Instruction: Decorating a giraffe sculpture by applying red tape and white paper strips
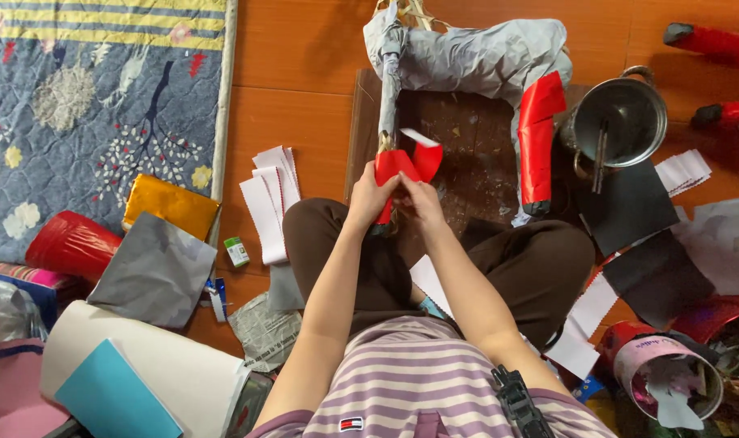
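Note:
A four-legged figure [483, 57] wrapped in grey paper stands on a brown board [467, 138] in front of me. One leg [536, 138] is covered in red paper. My left hand [371, 195] and my right hand [422, 201] meet at the lower end of another grey leg [388, 89]. Both hands pinch a strip of red paper [406, 162] that curls around that leg, its white underside showing at the top. My crossed legs in brown trousers [532, 259] lie under my arms.
White paper strips [268, 195] lie left of my knee, more strips [684, 170] at the right. A metal pot [621, 118] with sticks stands right of the figure. Black sheets [637, 235], gold paper [170, 203], a red roll [73, 243], grey paper [154, 272] and a quilt [93, 97] surround me.

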